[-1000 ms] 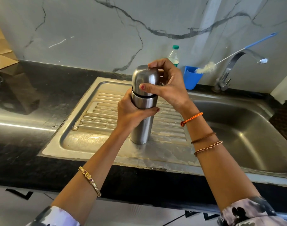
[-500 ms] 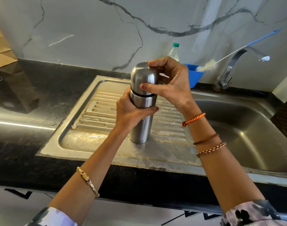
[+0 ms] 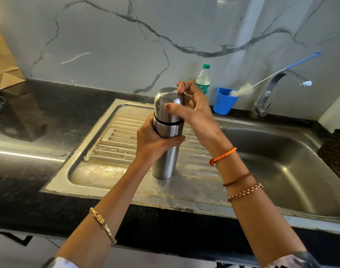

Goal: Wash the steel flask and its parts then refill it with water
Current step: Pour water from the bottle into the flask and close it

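— Where's the flask (image 3: 166, 151)?
— Upright on the sink's drainboard (image 3: 115, 140). Left hand (image 3: 153, 146) grips the body; right hand (image 3: 192, 111) fingers (image 3: 170, 108) curl round the cap (image 3: 168, 105).
— Slippery?
— Smooth, rigid steel, probably; hold mid-body.

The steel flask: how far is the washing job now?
Nothing looks done: the steel flask stands on the drainboard, cap on. In hand: left hand grips the body, right hand holds the cap. Left: opening, washing with the bottle brush, refilling.
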